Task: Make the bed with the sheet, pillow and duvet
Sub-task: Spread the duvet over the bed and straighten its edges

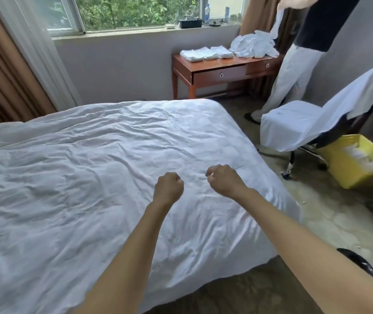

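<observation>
The duvet (95,168) looks light, soft and limp to me: a wrinkled white cover that will slide and billow rather than hold a shape. I would take it at the hem or a corner, pinching a good fold of cloth, not in the middle. It lies spread wide beneath both hands, running from 9 o'clock round to 1 o'clock, with its near hem at 6 o'clock. My left hand (168,185) is curled into a fist over the cloth and holds nothing. My right hand (223,180), just beside it at 3 o'clock, is curled too; whether it pinches a fold I cannot tell.
</observation>
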